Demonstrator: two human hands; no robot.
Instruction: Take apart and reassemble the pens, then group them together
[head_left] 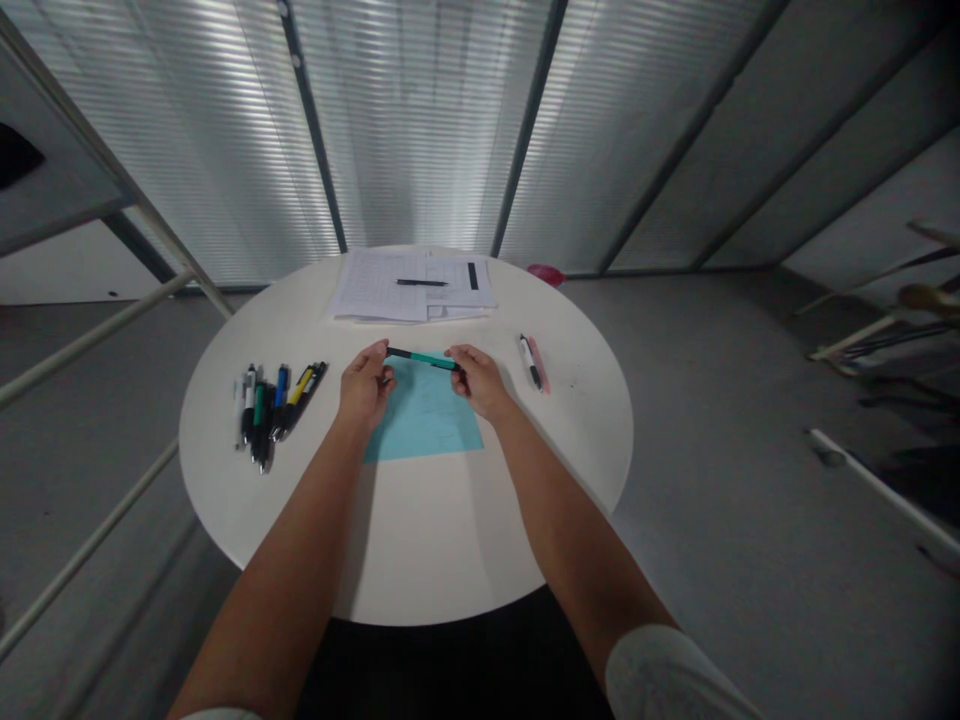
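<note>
The far side of the room is closed off by slatted blinds (420, 130), split by dark uprights, and below them a grey floor (720, 400) is seen. A round white bench (435, 560) is set in front of the blinds. Near its far edge a stack of printed papers (379, 287) is laid, and closer in, at the middle, a light-blue sheet (424, 425) is placed flat.

Over the two far corners of the sheet the hands are held. At the left end of a green and black pen (420, 357), the left hand (365, 385) is closed in a fingertip pinch; by the right hand (478, 382) the other end is gripped, with the fingers curled around it. The pen is thus stretched between both hands, nearly level, across the sheet's far edge.

On the left of the bench a loose group of pens (259, 410) is gathered, in which white, green, blue, yellow and black barrels are seen. On the right a white and black pen (530, 362) is laid at a slant, with a pinkish strip (541, 366) just beside it. On the papers a slim dark pen (421, 283) is rested crosswise.
</note>
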